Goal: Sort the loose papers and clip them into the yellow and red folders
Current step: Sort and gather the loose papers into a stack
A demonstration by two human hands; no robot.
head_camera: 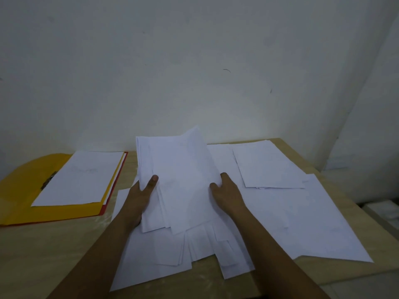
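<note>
Midway through sorting: one sheaf (77,178) clipped in yellow folder (21,190) atop red folder (112,190) at table (54,255) left edge; left hand (140,195) and right hand (226,193), apart, gripping lifted stack (179,180) above loose papers (313,223) awaiting filing.

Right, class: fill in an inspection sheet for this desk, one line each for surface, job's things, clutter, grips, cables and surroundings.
Surface: light wooden table, largely covered by paper.
Job's things: yellow folder lies open at the left with a sheet in it at the metal clip; a red folder edge shows beneath it. A held stack of papers is lifted over the loose papers spread across the table.
Clutter: nothing seen beyond the papers.
Grips: left hand holds the stack's left edge; right hand holds its right edge.
Cables: nothing seen.
Surroundings: plain white wall behind.
</note>
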